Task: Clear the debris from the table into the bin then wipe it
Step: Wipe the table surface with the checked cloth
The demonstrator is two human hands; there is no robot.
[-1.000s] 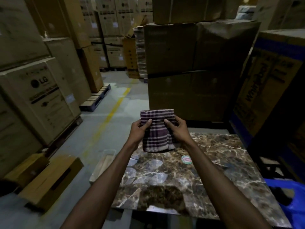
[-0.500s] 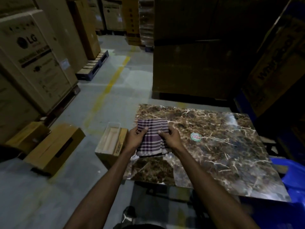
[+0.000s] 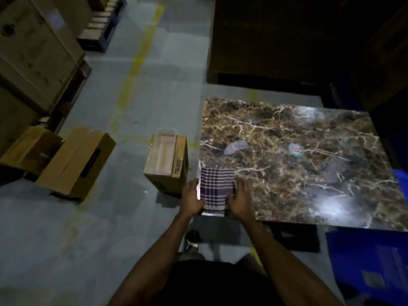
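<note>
Both hands on a folded checked cloth at the table's near left corner.
The left hand (image 3: 192, 197) grips the checked cloth's (image 3: 216, 188) left edge; the right hand (image 3: 241, 198) lies on its right edge, fingers extended. The cloth rests flat on the marble-patterned table (image 3: 309, 173). A round sticker (image 3: 295, 149) sits mid-table. A clear bin (image 3: 163, 153) rests on a cardboard box (image 3: 174, 180) just left of the table.

No writing could be read. A round red-and-green sticker (image 3: 295, 149) sat on the marble table (image 3: 331, 184), right of the checked cloth (image 3: 216, 188), its lettering too blurred. Print on the blue box (image 3: 373, 268) below the table's near edge was illegible.
</note>
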